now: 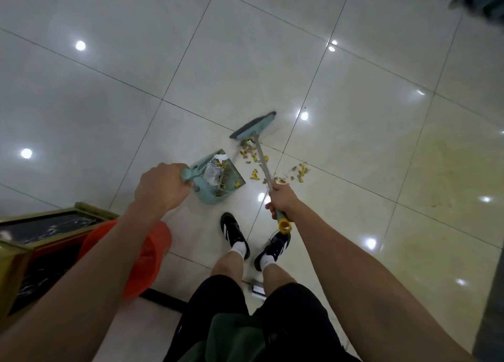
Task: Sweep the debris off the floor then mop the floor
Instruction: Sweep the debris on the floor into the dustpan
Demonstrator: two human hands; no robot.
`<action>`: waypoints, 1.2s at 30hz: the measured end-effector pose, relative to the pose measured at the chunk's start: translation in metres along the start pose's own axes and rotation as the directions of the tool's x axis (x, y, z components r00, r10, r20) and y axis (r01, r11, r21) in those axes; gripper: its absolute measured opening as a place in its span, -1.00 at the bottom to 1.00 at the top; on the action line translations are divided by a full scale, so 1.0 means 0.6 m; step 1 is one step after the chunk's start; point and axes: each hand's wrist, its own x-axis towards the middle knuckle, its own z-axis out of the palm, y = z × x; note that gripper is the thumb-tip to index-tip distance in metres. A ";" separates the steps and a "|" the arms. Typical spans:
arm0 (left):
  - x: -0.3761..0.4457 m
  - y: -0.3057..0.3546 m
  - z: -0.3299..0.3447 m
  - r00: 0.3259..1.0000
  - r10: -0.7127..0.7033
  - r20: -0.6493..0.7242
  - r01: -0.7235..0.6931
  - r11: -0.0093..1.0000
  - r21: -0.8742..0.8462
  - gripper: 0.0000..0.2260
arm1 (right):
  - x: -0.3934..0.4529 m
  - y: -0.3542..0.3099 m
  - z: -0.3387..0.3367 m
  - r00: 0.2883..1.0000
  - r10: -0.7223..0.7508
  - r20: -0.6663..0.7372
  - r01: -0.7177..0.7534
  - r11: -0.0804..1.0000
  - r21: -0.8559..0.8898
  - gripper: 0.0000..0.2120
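My left hand (161,187) grips the handle of a teal dustpan (218,180) that rests on the glossy tiled floor and holds crumpled wrappers and yellow bits. My right hand (281,198) is closed around the grey handle of a teal broom (253,127), whose head sits on the floor just beyond the dustpan. Yellow and brown debris (256,165) lies scattered between the broom head and the dustpan, with a second patch (298,174) to the right of the handle.
A red bucket (141,255) stands at my left, beside a gold-framed black stand (32,236). My two feet in black shoes (234,233) stand just behind the dustpan. A yellowish stain (441,176) marks the tiles at right. Open floor stretches ahead.
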 end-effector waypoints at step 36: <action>-0.074 0.190 0.008 0.978 0.196 0.077 -0.208 0.958 0.197 -0.92 | -0.155 0.404 -0.164 0.900 -0.098 -0.425 -0.117 0.884 -0.452 -0.77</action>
